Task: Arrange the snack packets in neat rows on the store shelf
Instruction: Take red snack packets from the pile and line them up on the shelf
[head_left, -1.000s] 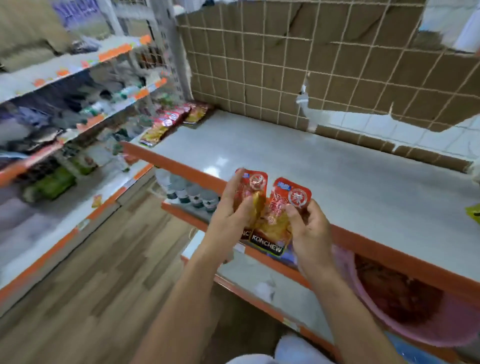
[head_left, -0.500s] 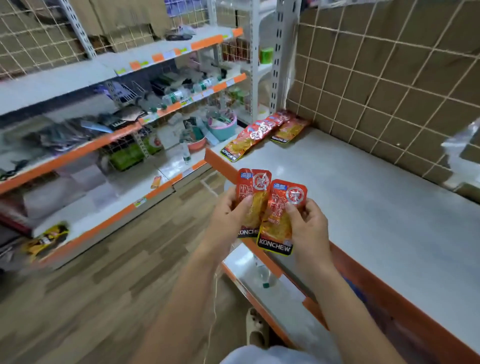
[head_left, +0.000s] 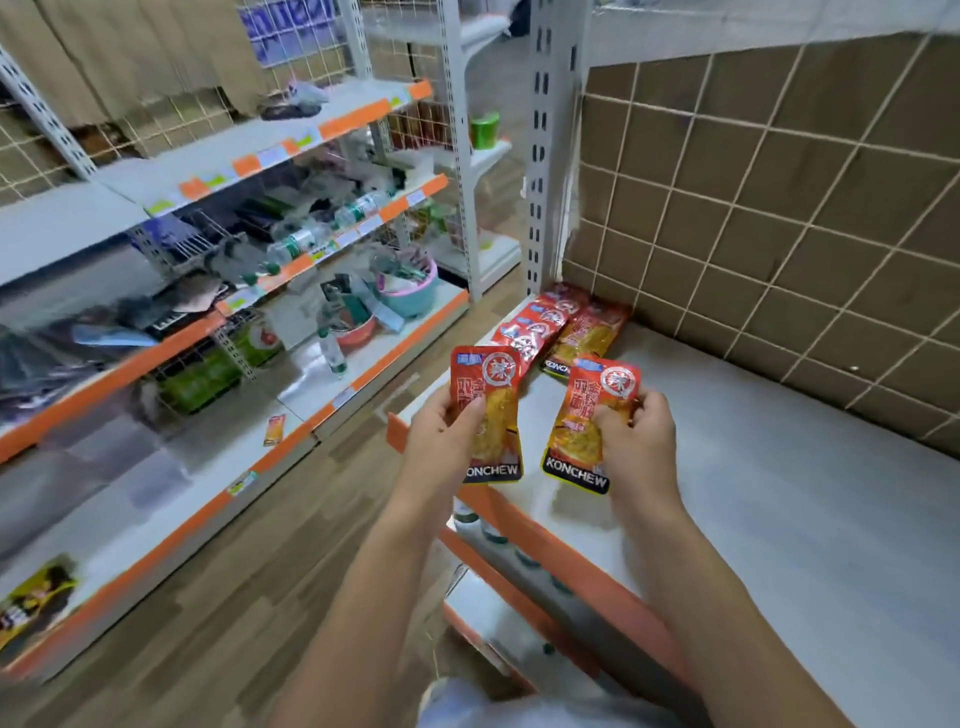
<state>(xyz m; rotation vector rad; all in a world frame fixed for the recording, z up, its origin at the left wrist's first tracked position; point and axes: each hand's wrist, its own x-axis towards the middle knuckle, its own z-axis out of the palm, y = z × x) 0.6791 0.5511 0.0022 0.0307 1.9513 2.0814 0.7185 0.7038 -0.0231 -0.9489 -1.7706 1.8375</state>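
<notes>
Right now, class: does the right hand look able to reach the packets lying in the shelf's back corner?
Probably yes. The right hand holds its own packet above the shelf, and only bare shelf lies between it and the corner packets.

Aisle shelves blurred, yellow packet cut off, shelved snack packets overlapping

KONCHEW reads on the left packet and right packet.

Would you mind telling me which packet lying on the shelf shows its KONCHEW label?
The packet nearest the brown back panel, right of the overlapping row; their labels are hidden.
</notes>
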